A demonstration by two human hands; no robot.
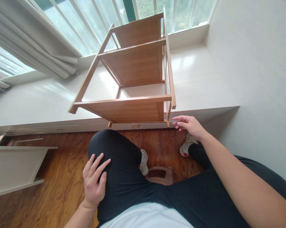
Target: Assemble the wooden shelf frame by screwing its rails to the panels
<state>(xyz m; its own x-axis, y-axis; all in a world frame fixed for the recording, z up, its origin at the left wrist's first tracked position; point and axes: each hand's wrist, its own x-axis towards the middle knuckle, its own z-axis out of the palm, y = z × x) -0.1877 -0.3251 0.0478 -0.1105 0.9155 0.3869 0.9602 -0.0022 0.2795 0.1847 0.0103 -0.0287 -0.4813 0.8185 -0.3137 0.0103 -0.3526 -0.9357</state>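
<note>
A brown wooden shelf rack (133,66) lies tilted on the white window ledge, one end jutting out over its front edge. My right hand (187,125) is beside the rack's lower right corner post. Thumb and fingers pinch a thin metal rod (173,120), perhaps a hex key, that reaches toward the post; its tip is too small to make out. My left hand (94,177) rests on my left knee with fingers spread, holding nothing.
The white ledge (192,79) runs below the barred windows, with a wall (259,63) at the right. Grey curtains (45,41) hang at the left. A brown plastic stool (169,177) is under me. On the wood floor at the left stands a white panel piece (14,169).
</note>
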